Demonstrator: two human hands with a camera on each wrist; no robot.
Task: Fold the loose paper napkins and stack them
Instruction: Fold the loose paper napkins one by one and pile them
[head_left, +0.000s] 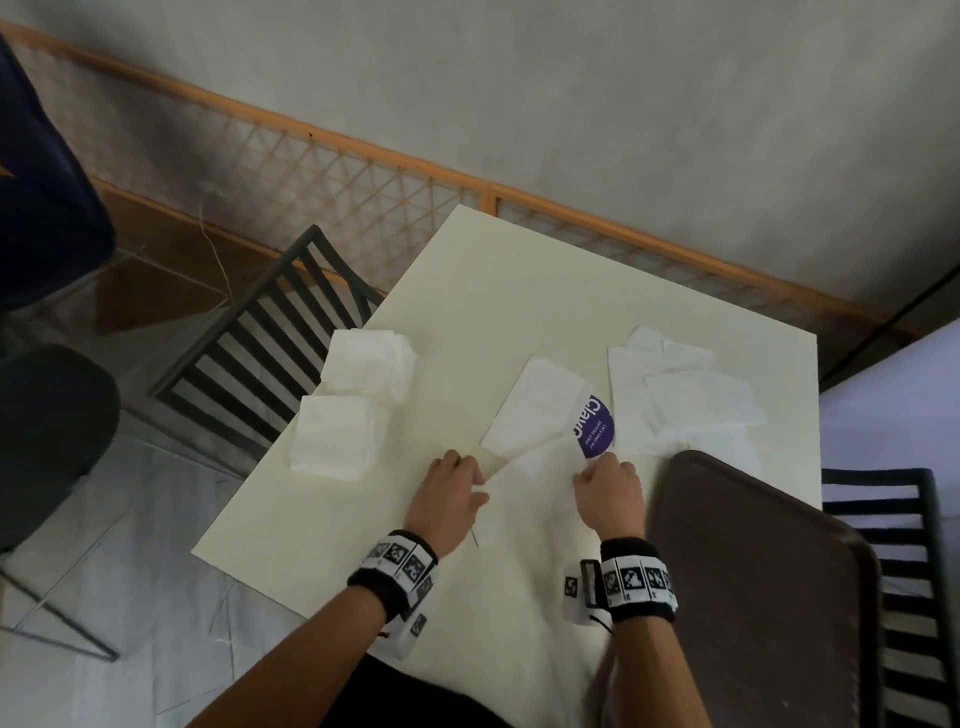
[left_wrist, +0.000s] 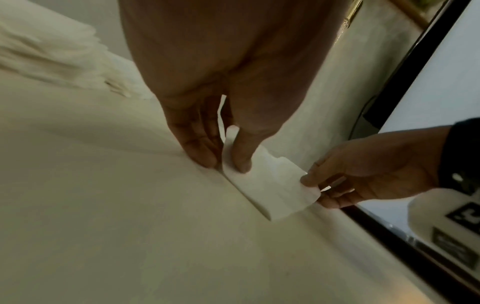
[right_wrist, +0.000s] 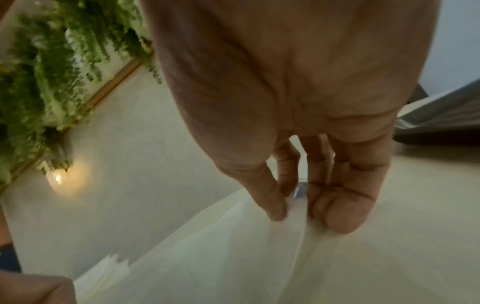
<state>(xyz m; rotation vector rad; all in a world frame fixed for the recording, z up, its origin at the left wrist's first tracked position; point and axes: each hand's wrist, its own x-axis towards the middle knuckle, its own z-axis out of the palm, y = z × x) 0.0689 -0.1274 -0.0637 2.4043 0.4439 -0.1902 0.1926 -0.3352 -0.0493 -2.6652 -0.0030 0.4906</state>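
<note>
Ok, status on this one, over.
Left hand, right hand both pinch one napkin on the table. Folded stacks left, loose pile right. Brown tray near right wrist, not blocking.

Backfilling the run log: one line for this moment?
phase: mid-fold | left hand: pinches napkin | right hand: pinches napkin's other end | folded stacks: left | loose napkins: right
</note>
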